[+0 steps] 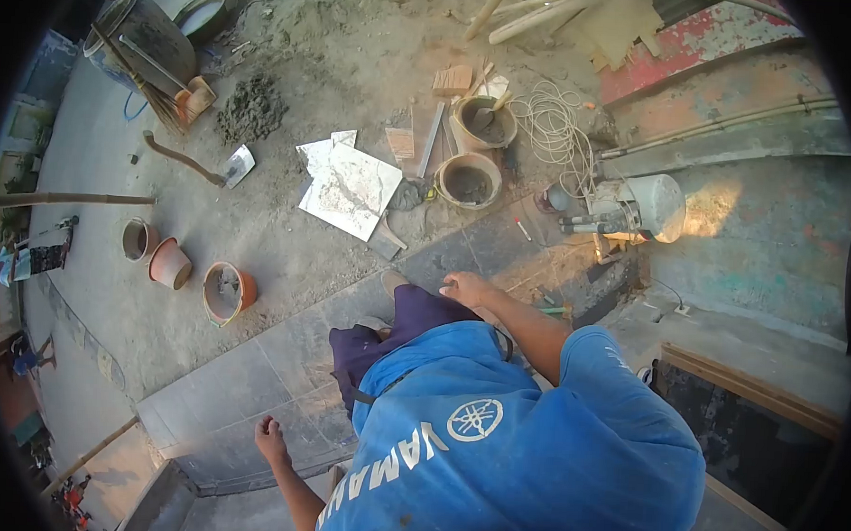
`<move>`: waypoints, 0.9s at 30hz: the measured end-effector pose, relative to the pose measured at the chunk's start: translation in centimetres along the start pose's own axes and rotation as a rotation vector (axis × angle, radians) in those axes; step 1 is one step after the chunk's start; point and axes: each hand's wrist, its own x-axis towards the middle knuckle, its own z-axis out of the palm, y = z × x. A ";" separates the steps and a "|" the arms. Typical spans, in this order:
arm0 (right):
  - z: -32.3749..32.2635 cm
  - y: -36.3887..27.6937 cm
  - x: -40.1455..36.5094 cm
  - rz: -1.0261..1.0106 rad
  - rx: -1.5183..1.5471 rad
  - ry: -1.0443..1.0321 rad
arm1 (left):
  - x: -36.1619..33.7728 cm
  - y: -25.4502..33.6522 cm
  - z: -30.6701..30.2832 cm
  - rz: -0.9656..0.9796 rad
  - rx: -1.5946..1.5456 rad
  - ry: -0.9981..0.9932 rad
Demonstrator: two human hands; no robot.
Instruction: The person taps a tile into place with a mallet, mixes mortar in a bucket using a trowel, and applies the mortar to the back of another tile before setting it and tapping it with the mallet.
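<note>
My left hand [271,439] hangs over the dark stone-tiled floor [225,394] at the lower left, its fingers curled in, with nothing visible in them. In front of my dark purple trousers [423,311], my right hand [467,289] has loosely bent fingers, slightly apart, and I see nothing held. My blue shirt [532,441] fills the lower middle. Nearest beyond the right hand lie a flat trowel [386,239] and a white, mortar-smeared tile [353,191]. Two buckets of mortar, a nearer one [468,181] and a farther one [484,122], stand past them.
Several buckets, including an orange one [229,293], stand at left. A hoe [193,163] lies near a mortar heap [252,109]. Right are coiled hose [555,129], a pump with a white tank [651,207] and a wood-framed opening [752,389]. A person [29,258] is far left.
</note>
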 end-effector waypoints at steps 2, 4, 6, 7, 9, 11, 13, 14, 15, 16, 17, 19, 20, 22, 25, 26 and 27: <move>-1.1 3.3 -0.7 0.113 -0.001 0.108 | 0.3 1.7 3.4 -0.030 0.050 -0.124; -2.2 5.1 -2.7 0.198 0.038 0.184 | 1.5 2.2 8.0 -0.097 0.204 -0.358; -1.7 6.7 -5.0 0.294 0.263 0.322 | 2.2 3.5 11.4 -0.058 0.418 -0.574; -1.3 7.2 -6.3 0.327 0.312 0.381 | 2.7 5.1 13.1 -0.021 0.524 -0.673; 0.5 8.7 -10.0 0.453 0.344 0.395 | 5.7 8.2 14.6 0.118 0.703 -0.780; 1.2 9.7 -13.5 0.595 0.469 0.350 | 12.1 12.1 16.6 0.192 0.642 -0.578; 1.6 12.1 -15.9 0.619 0.510 0.392 | 16.4 14.2 18.4 0.254 0.673 -0.558; 2.4 15.0 -16.6 0.603 0.422 0.446 | 17.5 15.5 19.5 0.276 0.675 -0.560; 1.3 16.3 -17.2 0.600 0.422 0.450 | 17.4 17.4 21.3 0.299 0.673 -0.560; 0.1 17.9 -17.7 0.674 0.379 0.433 | 16.9 19.2 23.1 0.303 0.742 -0.560; -1.8 19.5 -17.4 0.748 0.332 0.412 | 15.6 20.9 25.2 0.300 0.739 -0.557; -6.6 24.4 -14.9 0.728 0.299 0.388 | 12.5 22.5 30.0 0.308 0.768 -0.572; -9.4 27.3 -12.6 0.709 0.272 0.377 | 12.2 20.7 32.5 0.318 0.734 -0.568; -14.9 34.6 -4.7 0.603 0.223 0.449 | 7.8 19.2 38.2 0.328 0.751 -0.542; -26.5 42.9 13.1 0.327 0.215 0.451 | 0.6 12.7 47.6 0.229 0.843 -0.464; -29.6 45.0 19.3 0.287 0.121 0.458 | -2.5 11.4 51.0 0.178 0.849 -0.463; -31.2 48.9 26.1 0.272 0.013 0.482 | -5.7 11.2 54.4 0.146 0.897 -0.505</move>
